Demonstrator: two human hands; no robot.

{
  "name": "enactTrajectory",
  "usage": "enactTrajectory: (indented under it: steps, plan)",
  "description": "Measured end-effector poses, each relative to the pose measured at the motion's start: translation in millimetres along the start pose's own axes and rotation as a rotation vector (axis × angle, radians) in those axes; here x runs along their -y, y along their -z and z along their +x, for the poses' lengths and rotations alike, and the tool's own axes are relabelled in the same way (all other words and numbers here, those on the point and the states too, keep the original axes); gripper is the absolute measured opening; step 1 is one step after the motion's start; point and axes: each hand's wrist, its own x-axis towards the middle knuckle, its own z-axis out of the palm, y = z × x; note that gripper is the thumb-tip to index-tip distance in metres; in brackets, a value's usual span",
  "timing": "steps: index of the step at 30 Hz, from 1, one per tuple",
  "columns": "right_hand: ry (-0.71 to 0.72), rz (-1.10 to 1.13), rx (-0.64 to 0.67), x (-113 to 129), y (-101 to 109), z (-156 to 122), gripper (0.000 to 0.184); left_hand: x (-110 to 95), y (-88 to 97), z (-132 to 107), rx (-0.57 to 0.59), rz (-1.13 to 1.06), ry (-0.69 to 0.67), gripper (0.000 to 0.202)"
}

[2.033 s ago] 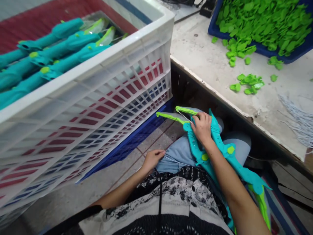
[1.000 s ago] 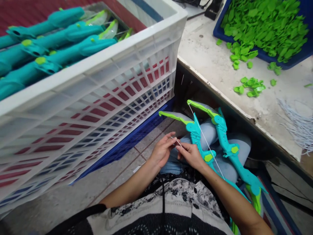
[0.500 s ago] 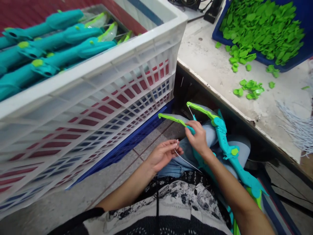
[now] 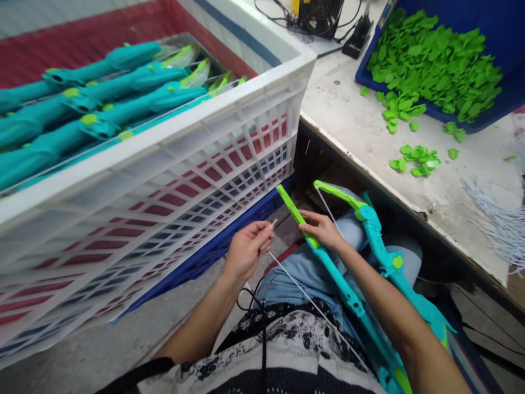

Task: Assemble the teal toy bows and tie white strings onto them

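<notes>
The end of a thin string was pinched between thumb and forefinger of the left hand, which was fully closed on it. The green limb of a toy bow, laid across the lap, was wrapped by the right hand. The bow was judged light, stiff plastic, best held at limb or handle; the string limp and slippery. A second bow was seen at three o'clock, a white crate at ten, a worn table with green pieces at one.
</notes>
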Motion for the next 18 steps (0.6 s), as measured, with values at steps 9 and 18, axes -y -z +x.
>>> enactTrajectory:
  steps: [9,18]
  plan:
    - [-0.186,0.319,-0.076,-2,-6,-18,0.057,-35,-14.5,38,-0.028,0.410,-0.313,0.018]
    - [-0.168,0.316,-0.096,-5,-7,-16,0.058,-47,-21.2,40,0.033,0.522,-0.369,0.001]
